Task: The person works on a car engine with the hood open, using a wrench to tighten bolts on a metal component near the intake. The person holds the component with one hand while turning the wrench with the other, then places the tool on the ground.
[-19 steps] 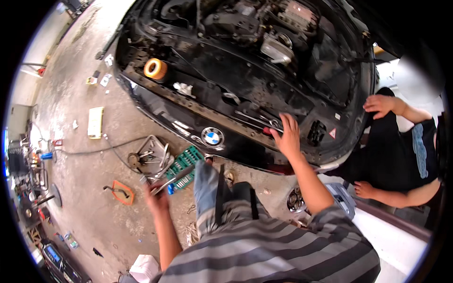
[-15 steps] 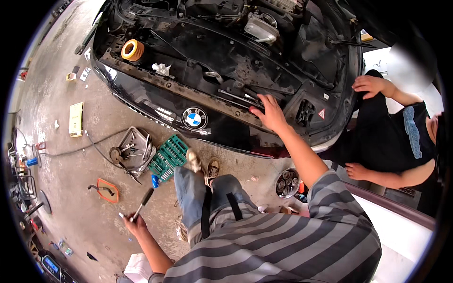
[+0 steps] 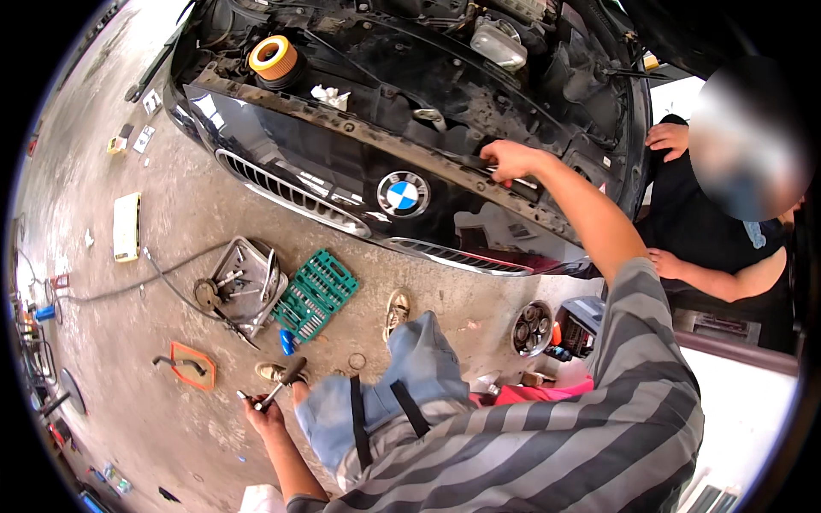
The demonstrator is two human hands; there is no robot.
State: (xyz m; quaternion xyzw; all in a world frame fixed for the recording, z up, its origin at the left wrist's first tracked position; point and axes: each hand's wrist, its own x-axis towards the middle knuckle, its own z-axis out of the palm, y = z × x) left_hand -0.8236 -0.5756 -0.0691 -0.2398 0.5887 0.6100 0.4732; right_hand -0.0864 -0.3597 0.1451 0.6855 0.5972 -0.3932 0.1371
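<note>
My left hand (image 3: 267, 415), low on the left above the floor, is closed around a ratchet wrench (image 3: 275, 392) with a dark grip and a shiny metal shaft. At the front of the car's open engine bay, my right hand (image 3: 513, 161) reaches down with bent fingers among slim metal tools (image 3: 528, 183) lying behind the front crossbeam (image 3: 393, 147). Something red shows under its fingertips, but what they grip is mostly hidden. An orange oil filter (image 3: 273, 58) stands at the bay's left, and a crumpled white tissue (image 3: 330, 97) lies nearer the middle.
A green socket set case (image 3: 318, 295) lies open on the floor beside a grey tray (image 3: 248, 286) of tools. Left of them are an orange-edged frame (image 3: 195, 366) and a yellow-white box (image 3: 127, 227). A co-worker (image 3: 710, 231) leans at the car's right side, near a round metal bowl (image 3: 532, 329).
I have stepped to the left and turned, one foot now set apart. My right hand has shifted from resting over the tools to reaching in with curled fingers. The ratchet wrench stays in my left.
</note>
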